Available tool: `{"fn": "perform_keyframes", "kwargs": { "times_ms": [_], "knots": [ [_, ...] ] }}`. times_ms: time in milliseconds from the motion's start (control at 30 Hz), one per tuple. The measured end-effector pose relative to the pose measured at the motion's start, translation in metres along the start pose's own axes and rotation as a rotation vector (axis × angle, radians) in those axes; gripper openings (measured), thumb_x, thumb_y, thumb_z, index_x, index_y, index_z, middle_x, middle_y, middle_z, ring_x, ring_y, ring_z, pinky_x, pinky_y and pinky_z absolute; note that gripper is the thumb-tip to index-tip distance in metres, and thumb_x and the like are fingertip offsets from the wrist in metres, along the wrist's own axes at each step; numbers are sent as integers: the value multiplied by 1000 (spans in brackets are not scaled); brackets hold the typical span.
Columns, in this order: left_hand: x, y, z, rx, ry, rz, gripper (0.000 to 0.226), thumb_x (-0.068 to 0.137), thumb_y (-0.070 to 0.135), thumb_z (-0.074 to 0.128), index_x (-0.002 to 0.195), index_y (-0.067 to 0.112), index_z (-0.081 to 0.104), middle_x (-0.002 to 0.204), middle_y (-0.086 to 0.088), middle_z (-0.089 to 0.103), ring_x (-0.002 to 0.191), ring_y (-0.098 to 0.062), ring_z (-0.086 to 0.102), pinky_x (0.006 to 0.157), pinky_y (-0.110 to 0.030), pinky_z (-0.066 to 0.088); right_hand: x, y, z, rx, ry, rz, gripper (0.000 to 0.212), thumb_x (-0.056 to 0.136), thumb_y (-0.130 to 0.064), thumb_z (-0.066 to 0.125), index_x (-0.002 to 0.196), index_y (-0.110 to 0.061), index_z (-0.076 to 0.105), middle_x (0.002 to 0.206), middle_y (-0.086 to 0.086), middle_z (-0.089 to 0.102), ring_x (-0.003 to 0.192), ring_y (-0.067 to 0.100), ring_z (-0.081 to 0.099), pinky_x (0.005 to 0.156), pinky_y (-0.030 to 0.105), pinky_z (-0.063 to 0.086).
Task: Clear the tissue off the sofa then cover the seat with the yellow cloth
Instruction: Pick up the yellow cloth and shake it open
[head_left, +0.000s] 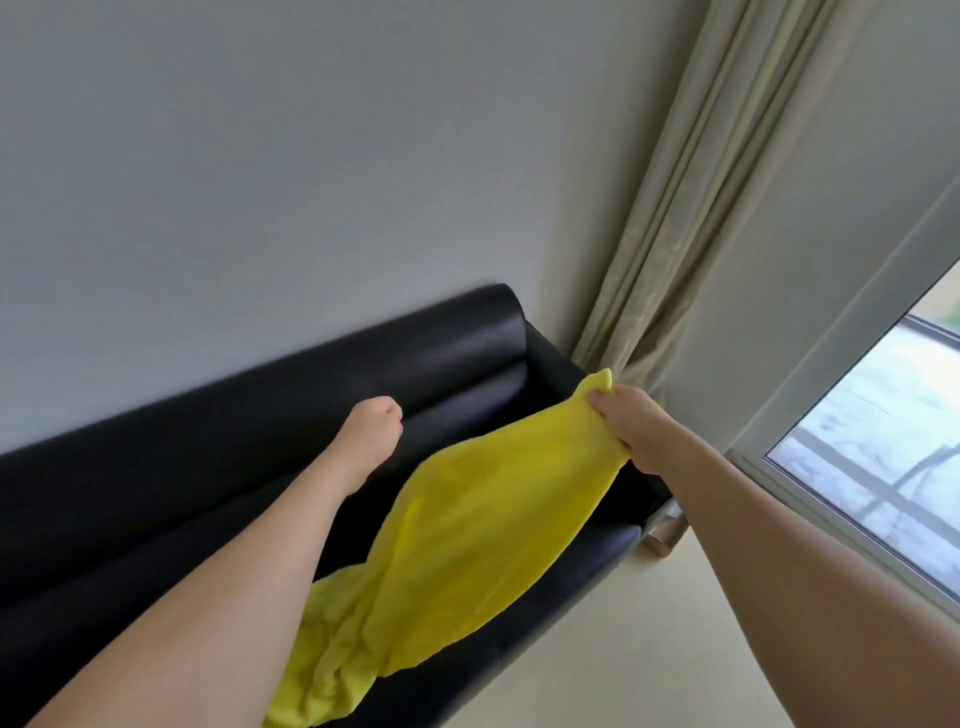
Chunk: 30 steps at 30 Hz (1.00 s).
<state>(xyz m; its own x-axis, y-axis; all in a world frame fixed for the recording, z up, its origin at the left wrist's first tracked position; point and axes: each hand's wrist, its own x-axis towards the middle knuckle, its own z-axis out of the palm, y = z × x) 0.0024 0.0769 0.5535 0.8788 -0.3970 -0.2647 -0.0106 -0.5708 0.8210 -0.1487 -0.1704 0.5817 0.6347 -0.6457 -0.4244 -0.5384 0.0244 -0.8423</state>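
Note:
The yellow cloth (483, 525) stretches diagonally over the seat of the black sofa (218, 467). Its lower end lies bunched on the seat near the bottom of the view. My right hand (623, 426) pinches the cloth's upper corner and holds it lifted near the sofa's right armrest. My left hand (376, 423) hovers in front of the backrest, left of the cloth, with its fingers curled. Nothing shows in that hand and it does not touch the cloth. No tissue is in view.
A beige curtain (701, 208) hangs right behind the sofa's right end. A window (872, 441) with a white frame fills the right side. Grey wall rises behind the backrest. Pale floor (623, 649) lies in front of the sofa.

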Motion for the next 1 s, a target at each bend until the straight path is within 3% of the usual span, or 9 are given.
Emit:
{"fn": "perform_keyframes", "kwargs": {
  "times_ms": [67,200,333,500,600,700,800,900,1000],
  "knots": [
    [4,-9,22,72,-84,-49,21,84,-2,40,70,14,42,71,-6,44,63,-20,38,58,-30,31,18,21,-6,-48,-9,13,43,98,-36,51,133,-11,51,116,10,61,106,31,58,97,46,47],
    [15,-9,71,73,-273,-138,26,82,2,48,98,17,60,100,-7,63,85,-18,54,69,-28,42,54,32,-13,-118,-157,-22,34,97,-34,53,125,-15,57,112,9,65,100,26,63,93,42,50],
    [45,3,133,79,-298,-171,30,93,8,49,116,26,57,123,-1,58,109,-16,54,91,-30,44,114,27,-35,-166,-343,-30,36,94,-42,56,122,-20,59,112,6,68,102,27,65,97,48,50],
    [78,32,191,91,-328,-197,60,95,7,50,148,32,36,150,3,39,132,-22,42,105,-36,37,172,17,-71,-77,-520,28,36,94,-39,59,124,-20,58,112,6,70,102,27,68,96,47,51],
    [95,57,222,44,-332,-136,55,94,14,54,140,40,44,135,11,48,118,-16,51,94,-32,43,202,11,-84,-51,-596,42,38,93,-38,60,127,-20,56,115,5,70,105,25,67,98,46,49],
    [106,73,236,141,-292,-77,17,95,23,51,106,28,63,107,8,63,99,-11,59,94,-37,49,216,8,-90,-116,-637,22,38,94,-37,60,128,-20,56,116,3,68,106,24,65,98,43,49],
    [117,77,235,154,-218,-88,16,95,17,44,90,18,59,92,1,61,89,-15,57,88,-36,48,233,5,-94,-191,-621,0,38,93,-38,60,127,-22,58,115,2,68,105,24,65,98,45,49],
    [127,71,234,56,-169,-128,16,94,11,46,87,13,60,87,-4,58,85,-18,54,81,-35,45,247,14,-95,-303,-558,-36,30,97,-36,54,122,-21,61,113,1,67,104,23,64,99,43,48],
    [144,53,243,151,-332,-245,18,91,8,50,94,5,68,89,-8,61,86,-23,57,76,-31,44,270,41,-87,-472,-474,-39,31,100,-33,47,121,-14,59,115,6,61,105,24,57,95,38,46]
  ]
}}
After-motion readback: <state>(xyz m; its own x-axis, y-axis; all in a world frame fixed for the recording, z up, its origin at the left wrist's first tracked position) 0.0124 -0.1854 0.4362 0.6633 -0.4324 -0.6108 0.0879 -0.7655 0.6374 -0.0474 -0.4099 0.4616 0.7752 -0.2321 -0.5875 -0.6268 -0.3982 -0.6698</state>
